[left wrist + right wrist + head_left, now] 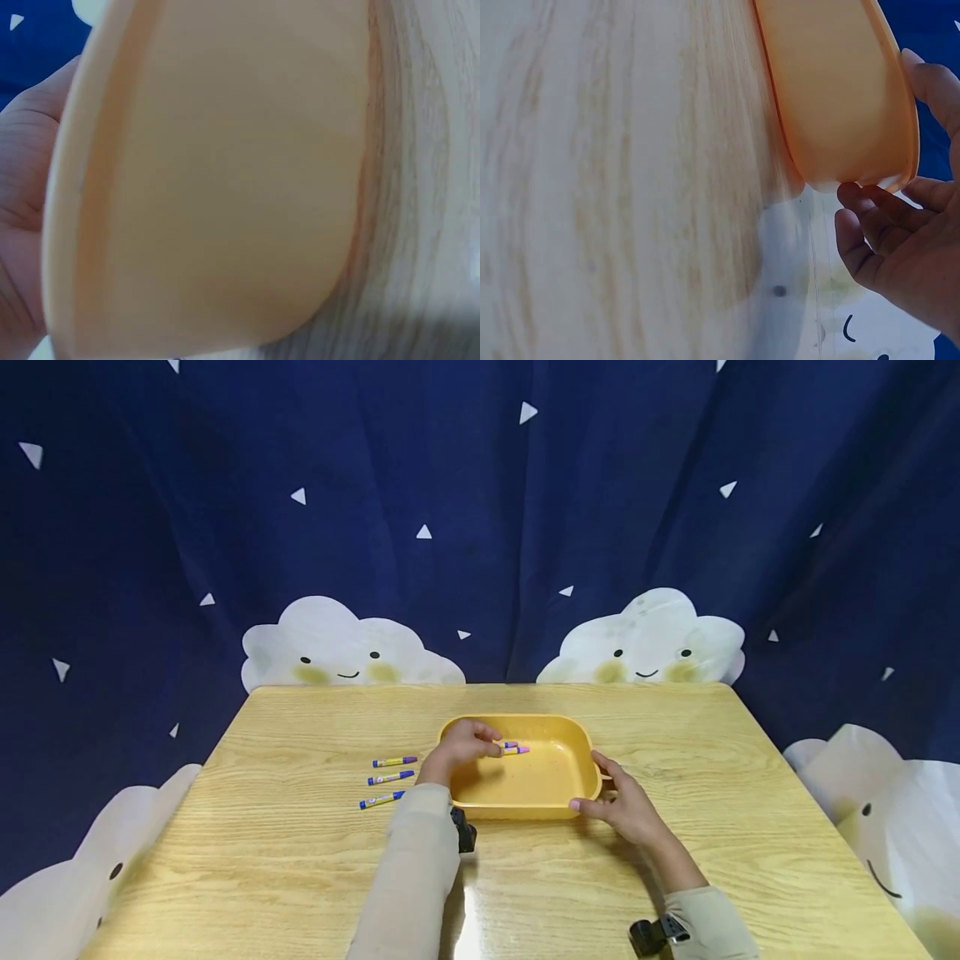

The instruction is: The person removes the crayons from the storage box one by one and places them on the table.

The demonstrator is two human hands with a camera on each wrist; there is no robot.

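A yellow-orange plastic tray (517,810) stands on the wooden table, its outer wall (225,180) filling much of the left wrist view. My left hand (468,743) reaches over its left end, thumb and fingers apart. By those fingertips lie two markers (517,750) with pinkish caps, partly covered by the hand. In the left wrist view, the tray hides the fingers of the left hand (22,180). My right hand (626,802) grips the tray's right end, thumb at the front corner; in the right wrist view, its fingers (885,217) bend against the end wall.
Left of the tray, three yellow markers lie in a loose column: one with a purple cap (394,762), one with a blue cap (390,777), and a nearer one (381,800) beside the left sleeve. A dark blue curtain (480,527) with clouds hangs behind the table (300,860).
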